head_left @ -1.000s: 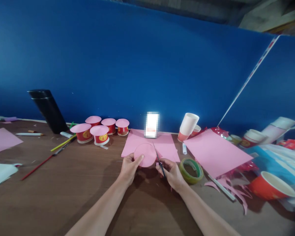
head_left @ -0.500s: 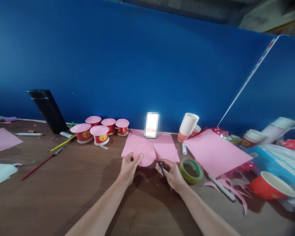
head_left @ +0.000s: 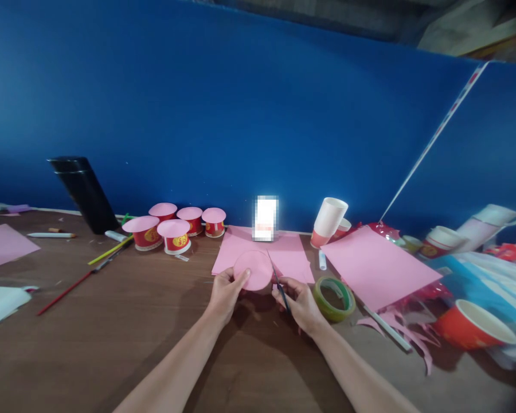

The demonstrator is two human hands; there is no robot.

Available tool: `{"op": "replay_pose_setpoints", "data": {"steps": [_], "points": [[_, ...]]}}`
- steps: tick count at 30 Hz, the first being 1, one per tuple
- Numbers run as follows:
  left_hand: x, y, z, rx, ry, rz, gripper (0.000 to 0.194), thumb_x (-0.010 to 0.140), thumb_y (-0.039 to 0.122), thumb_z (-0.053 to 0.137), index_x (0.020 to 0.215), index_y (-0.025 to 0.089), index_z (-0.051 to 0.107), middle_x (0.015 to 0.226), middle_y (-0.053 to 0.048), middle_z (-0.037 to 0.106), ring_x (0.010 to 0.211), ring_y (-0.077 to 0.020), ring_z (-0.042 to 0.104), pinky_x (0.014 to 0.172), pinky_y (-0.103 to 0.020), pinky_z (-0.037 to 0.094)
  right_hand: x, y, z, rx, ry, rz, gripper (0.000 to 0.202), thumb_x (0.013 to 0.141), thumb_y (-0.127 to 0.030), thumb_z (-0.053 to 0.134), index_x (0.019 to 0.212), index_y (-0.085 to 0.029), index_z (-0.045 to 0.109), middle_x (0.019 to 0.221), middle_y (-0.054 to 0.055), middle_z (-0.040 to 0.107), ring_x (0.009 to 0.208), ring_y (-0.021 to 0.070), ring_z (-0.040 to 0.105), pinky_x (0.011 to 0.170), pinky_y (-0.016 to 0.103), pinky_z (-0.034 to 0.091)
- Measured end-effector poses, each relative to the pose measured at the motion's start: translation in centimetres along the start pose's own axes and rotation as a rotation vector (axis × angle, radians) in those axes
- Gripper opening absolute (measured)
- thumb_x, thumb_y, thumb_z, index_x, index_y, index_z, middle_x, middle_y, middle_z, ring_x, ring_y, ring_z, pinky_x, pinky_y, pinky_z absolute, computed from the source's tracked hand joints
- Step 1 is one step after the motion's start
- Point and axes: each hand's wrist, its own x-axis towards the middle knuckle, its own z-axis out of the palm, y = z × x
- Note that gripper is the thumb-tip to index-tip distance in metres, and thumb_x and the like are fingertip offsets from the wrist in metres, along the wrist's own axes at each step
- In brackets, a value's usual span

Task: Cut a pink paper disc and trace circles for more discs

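Note:
My left hand (head_left: 227, 292) grips a round pink paper disc (head_left: 254, 269) at its left edge, thumb on top. In my right hand (head_left: 298, 303) is a pair of scissors (head_left: 279, 281), its blades pointing up and away along the disc's right edge. Whether the blades touch the paper I cannot tell. Behind the disc lie pink paper sheets (head_left: 236, 241), partly covered by it. A roll of clear tape (head_left: 334, 299) rests just right of my right hand.
Several red cups topped with pink discs (head_left: 174, 230) stand at the back left, near a black bottle (head_left: 83, 192). To the right are stacked white cups (head_left: 330, 221), a pink sheet (head_left: 380, 267), paper scraps (head_left: 408, 335) and a tipped red cup (head_left: 477, 326). A blue wall (head_left: 241, 103) rises behind.
The pink disc has shifted very slightly to the right beside the scissors. Both hands stay almost where they were.

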Motion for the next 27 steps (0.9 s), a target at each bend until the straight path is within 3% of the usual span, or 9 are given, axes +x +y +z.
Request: {"op": "replay_pose_setpoints", "data": {"steps": [18, 27], "points": [[0.0, -0.11, -0.03, -0.037, -0.015, 0.018, 0.029, 0.058, 0.038, 0.074, 0.063, 0.012, 0.064, 0.05, 0.002, 0.055, 0.053, -0.0109, 0.052, 0.053, -0.022, 0.041, -0.05, -0.29, 0.01, -0.011, -0.002, -0.007, 0.04, 0.069, -0.041, 0.069, 0.096, -0.013, 0.064, 0.054, -0.004, 0.05, 0.046, 0.007, 0.043, 0.043, 0.02, 0.034], [0.02, -0.33, -0.14, -0.05, -0.001, 0.01, 0.029, 0.06, 0.038, 0.073, 0.069, 0.012, 0.064, 0.052, 0.002, 0.054, 0.05, -0.0091, 0.048, 0.052, -0.022, 0.041, -0.04, -0.01, -0.01, 0.015, -0.007, 0.024, 0.039, 0.069, -0.04, 0.069, 0.098, -0.014, 0.064, 0.056, -0.004, 0.049, 0.046, 0.0072, 0.042, 0.044, 0.02, 0.036]]}}
